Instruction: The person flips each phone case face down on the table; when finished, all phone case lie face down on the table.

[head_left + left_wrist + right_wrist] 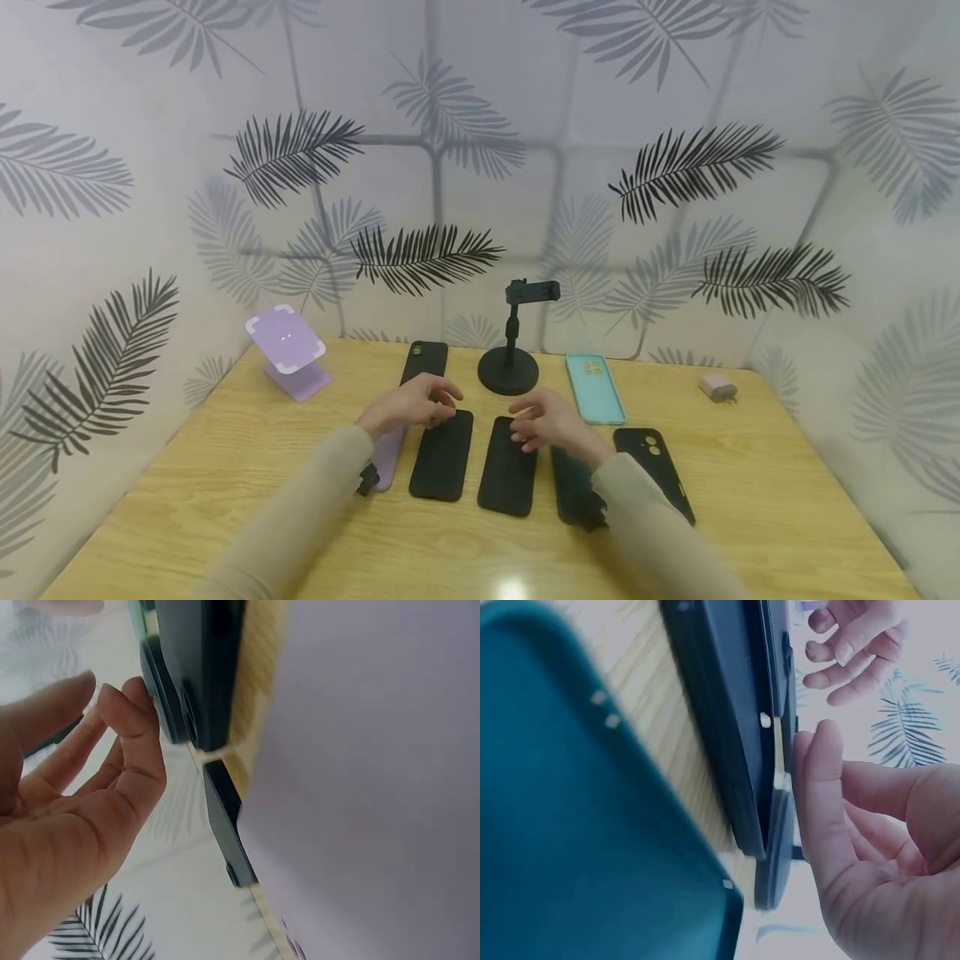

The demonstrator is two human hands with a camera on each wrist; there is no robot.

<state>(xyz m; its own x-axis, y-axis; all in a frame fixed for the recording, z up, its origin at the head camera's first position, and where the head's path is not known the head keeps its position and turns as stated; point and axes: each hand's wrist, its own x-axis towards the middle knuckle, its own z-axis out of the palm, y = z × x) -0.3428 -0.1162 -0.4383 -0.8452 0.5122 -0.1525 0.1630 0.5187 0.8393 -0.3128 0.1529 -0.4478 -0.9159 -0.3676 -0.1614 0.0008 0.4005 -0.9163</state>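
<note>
My left hand [416, 401] is held over the top end of a flat black phone-shaped piece [440, 462], its fingers loosely bent with nothing between them. Over the upper part of a second such black piece [507, 475] hovers my right hand [553, 423], its fingers relaxed and holding nothing. In the right wrist view, the fingertips of the right hand [877, 840] are close to the edge of a black case [720, 712]. A dark teal case [573, 487] lies partly hidden under the right forearm. Beneath the left wrist is a lilac case [387, 460].
Further right lies a black case with camera holes [658, 467]; behind it, a light blue case [596, 390]. At the back stand a black phone holder [508, 371] and a lilac folding stand [288, 342]. Another black case [425, 360] and a pink charger [717, 387] lie on the wooden table [787, 500].
</note>
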